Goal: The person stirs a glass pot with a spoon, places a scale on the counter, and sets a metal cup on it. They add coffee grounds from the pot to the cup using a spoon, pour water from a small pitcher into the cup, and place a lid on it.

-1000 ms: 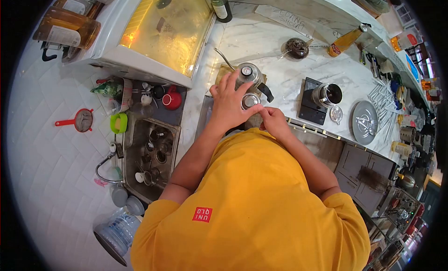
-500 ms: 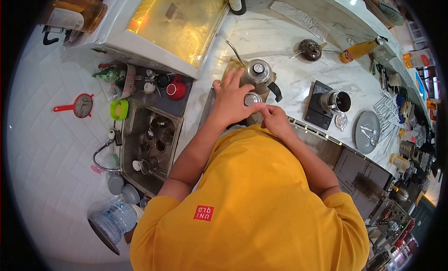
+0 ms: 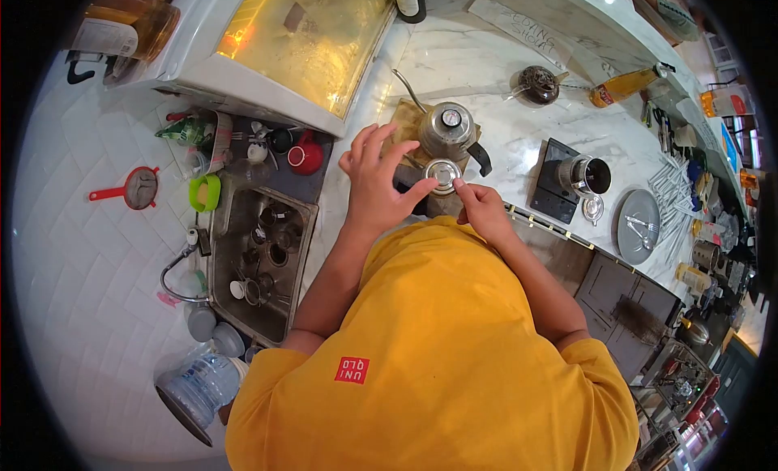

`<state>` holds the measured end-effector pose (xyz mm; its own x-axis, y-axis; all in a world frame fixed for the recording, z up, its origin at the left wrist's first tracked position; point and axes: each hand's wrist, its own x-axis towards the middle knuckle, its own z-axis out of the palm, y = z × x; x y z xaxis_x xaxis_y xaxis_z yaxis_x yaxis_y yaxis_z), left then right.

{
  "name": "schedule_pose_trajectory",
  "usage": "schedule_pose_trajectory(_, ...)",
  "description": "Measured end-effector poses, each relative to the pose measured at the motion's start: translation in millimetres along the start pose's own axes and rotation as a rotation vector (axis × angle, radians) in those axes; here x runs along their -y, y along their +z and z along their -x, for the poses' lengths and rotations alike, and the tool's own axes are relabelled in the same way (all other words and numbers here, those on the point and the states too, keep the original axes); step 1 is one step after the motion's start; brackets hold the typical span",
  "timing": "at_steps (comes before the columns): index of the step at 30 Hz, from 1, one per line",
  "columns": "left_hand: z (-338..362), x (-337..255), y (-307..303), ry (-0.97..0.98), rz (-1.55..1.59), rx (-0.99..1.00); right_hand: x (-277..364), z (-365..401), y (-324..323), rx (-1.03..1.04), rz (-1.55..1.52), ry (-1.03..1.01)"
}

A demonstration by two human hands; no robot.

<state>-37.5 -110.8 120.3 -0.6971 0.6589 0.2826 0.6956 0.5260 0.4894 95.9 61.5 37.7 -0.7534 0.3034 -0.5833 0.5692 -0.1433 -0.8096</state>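
Note:
My left hand (image 3: pixel 379 183) is raised with fingers spread, its thumb tip close to a round, shiny metal lid (image 3: pixel 443 173) with concentric rings. My right hand (image 3: pixel 486 211) is at the lid's right edge, fingers curled and one fingertip on the rim. Under the lid is a greyish body, mostly hidden by my shirt. Just beyond stands a steel gooseneck kettle (image 3: pixel 446 130) with a dial in its top and a black handle. It rests on a wooden board (image 3: pixel 403 122).
To the right, a metal pot (image 3: pixel 574 177) sits on a black scale (image 3: pixel 551 197), near a grey plate (image 3: pixel 626 242) with cutlery. A glass pot (image 3: pixel 538 85) and a bottle (image 3: pixel 620 90) stand behind. At left is a sink (image 3: pixel 302 272) holding dishes.
My left hand has drawn back left from the lid and opened wider, leaving the lid's top uncovered. My right hand has shifted slightly right and stays at the rim.

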Motion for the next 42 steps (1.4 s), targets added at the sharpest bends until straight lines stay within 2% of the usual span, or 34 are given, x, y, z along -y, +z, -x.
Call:
schedule_pose_trajectory(6,29.6,5.0,2.9,-0.018,0.139,-0.189,-7.7,24.5,-21.1,-0.031,-0.101,-0.022)
schedule_pose_trajectory(13,36.0,-12.7,38.6,-0.049,0.306,-0.068,-20.4,68.8,-60.0,-0.129,-0.156,-0.028)
schedule_pose_trajectory(23,6.9,-91.6,85.4,0.104,0.405,0.061,-35.6,123.9,-137.8,-0.351,-0.237,-0.083)
schedule_pose_trajectory(33,14.4,-159.9,148.1,0.101,0.465,0.166,-57.8,170.8,-219.9,-0.468,-0.224,-0.033)
schedule_pose_trajectory(42,-3.4,-166.5,170.9,0.142,0.479,0.184,-58.9,176.9,-245.7,-0.626,-0.268,0.005)
